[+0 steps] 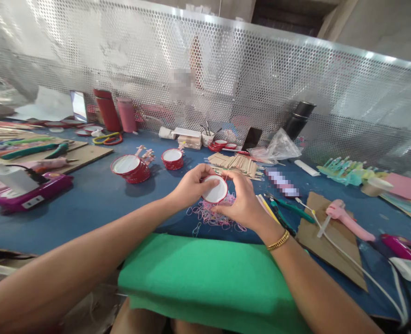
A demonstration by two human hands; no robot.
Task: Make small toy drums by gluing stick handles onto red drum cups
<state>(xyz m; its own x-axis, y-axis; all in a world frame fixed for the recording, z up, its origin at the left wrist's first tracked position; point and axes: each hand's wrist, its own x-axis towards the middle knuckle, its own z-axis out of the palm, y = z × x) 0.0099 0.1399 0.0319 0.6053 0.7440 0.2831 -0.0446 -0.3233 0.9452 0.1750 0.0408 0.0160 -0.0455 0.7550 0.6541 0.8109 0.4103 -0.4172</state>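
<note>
A small round white disc with a red rim (215, 191) is held up over the table, its white face toward me. My left hand (191, 185) grips its left side, thumb lying on the white face. On its right side is my right hand (245, 197), fingers curved with the index at the top edge and the thumb near the bottom. A thin strand shows by the right fingertips; whether it loops around the disc I cannot tell. Beneath the hands lies a loose pile of pink and purple elastic bands (205, 214).
Stacks of red-rimmed discs (131, 174) stand to the left. Wooden sticks (233, 163) lie behind my hands. Pliers (294, 209) and a pink glue gun (348, 220) on cardboard (313, 232) are at right, a purple power strip (31, 195) at left. Green cloth (205, 273) covers the front edge.
</note>
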